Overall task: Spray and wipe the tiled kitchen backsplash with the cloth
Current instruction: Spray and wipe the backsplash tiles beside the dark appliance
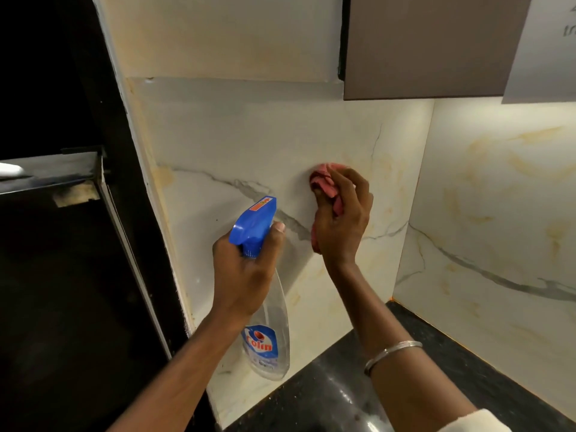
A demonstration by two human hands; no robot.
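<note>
My left hand (246, 269) grips the neck of a clear spray bottle (268, 335) with a blue trigger head, its nozzle aimed at the marble-look tiled backsplash (249, 145). My right hand (341, 219) holds a bunched pink cloth (324, 177) and presses it against the tile, to the right of the bottle. Most of the cloth is hidden behind my fingers and palm. A grey vein runs across the tile between the two hands.
A black speckled countertop (414, 332) lies below, meeting a second tiled wall (498, 198) at the right corner. A brown upper cabinet (430, 45) hangs above. A dark tall unit (62, 244) stands at the left.
</note>
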